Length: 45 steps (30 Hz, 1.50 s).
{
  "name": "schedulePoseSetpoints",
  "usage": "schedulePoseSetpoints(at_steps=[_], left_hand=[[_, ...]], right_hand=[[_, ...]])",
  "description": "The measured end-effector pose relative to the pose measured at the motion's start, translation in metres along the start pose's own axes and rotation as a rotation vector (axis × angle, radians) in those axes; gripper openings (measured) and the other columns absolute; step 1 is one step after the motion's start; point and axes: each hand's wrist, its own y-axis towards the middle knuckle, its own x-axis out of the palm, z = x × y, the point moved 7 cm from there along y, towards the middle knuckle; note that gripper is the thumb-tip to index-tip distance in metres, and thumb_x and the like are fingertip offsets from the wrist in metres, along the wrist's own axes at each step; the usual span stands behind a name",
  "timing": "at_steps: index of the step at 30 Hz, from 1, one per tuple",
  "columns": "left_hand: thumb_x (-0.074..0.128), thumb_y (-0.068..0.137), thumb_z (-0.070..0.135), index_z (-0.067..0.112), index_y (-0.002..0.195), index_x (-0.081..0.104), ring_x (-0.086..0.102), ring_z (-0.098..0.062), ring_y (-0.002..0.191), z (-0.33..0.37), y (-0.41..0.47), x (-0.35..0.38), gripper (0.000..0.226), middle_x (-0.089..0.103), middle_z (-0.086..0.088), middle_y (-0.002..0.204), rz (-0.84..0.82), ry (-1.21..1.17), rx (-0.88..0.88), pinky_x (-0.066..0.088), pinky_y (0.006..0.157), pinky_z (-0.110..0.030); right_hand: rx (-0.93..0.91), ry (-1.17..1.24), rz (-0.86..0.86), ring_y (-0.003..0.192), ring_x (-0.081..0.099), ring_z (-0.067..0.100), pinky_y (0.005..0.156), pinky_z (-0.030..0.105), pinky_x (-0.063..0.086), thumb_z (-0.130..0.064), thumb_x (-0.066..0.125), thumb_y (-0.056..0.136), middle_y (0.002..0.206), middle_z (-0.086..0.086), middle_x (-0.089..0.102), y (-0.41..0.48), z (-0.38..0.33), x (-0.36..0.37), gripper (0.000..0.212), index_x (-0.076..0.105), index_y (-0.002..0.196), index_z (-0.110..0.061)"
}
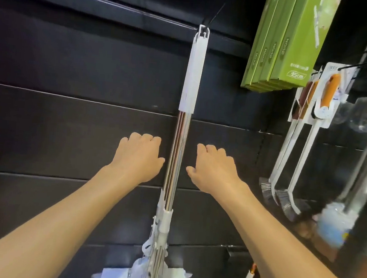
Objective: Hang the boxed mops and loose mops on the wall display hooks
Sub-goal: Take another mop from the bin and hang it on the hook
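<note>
A loose mop [178, 151] with a white grip and a shiny metal pole hangs upright from a black wall hook [213, 16] at the top centre. Its white head [142, 274] is at the bottom edge. My left hand [138, 157] hovers just left of the pole, fingers apart, holding nothing. My right hand [213, 167] is just right of the pole, also empty and apart from it. Several green boxed mops [283, 43] hang at the upper right.
The wall is black slatted panel [67, 127]. To the right, white long-handled brushes [295, 154] with orange grips hang on hooks, and blurred packaged cleaning tools [351, 177] hang beyond them. A small hook [230, 249] sticks out at lower right.
</note>
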Motion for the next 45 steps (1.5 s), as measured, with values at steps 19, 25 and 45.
schedulePoseSetpoints(at_steps=[19,25,45], left_hand=[[0.045,0.103,0.056,0.022,0.15,0.043,0.049,-0.029,0.137,0.119,-0.168,0.115,0.058,0.053,-0.001,0.15,-0.303,0.092,0.274,0.04,0.115,-0.05],[0.043,0.102,0.061,0.024,0.157,0.034,0.035,-0.031,0.151,0.23,-0.219,0.125,0.066,0.038,-0.001,0.165,-0.352,0.091,0.389,0.032,0.123,-0.052],[0.042,0.102,0.06,0.024,0.159,0.032,0.03,-0.028,0.152,0.645,-0.417,0.146,0.068,0.034,-0.001,0.166,-0.476,-0.113,0.972,0.028,0.123,-0.05]], right_hand=[[0.172,-0.072,-0.305,0.15,0.032,0.038,0.121,0.052,0.033,-0.05,0.046,0.106,0.166,0.011,0.029,-0.223,0.133,0.098,0.071,0.02,0.161,-0.015],[0.308,-0.041,-0.306,0.145,0.035,0.037,0.116,0.052,0.036,-0.048,0.05,0.104,0.16,0.011,0.034,-0.308,0.23,0.098,0.067,0.027,0.157,-0.014],[1.016,-0.067,-0.32,0.133,0.046,0.035,0.107,0.049,0.042,-0.052,0.049,0.102,0.145,0.009,0.047,-0.629,0.531,0.04,0.059,0.035,0.147,-0.017]])
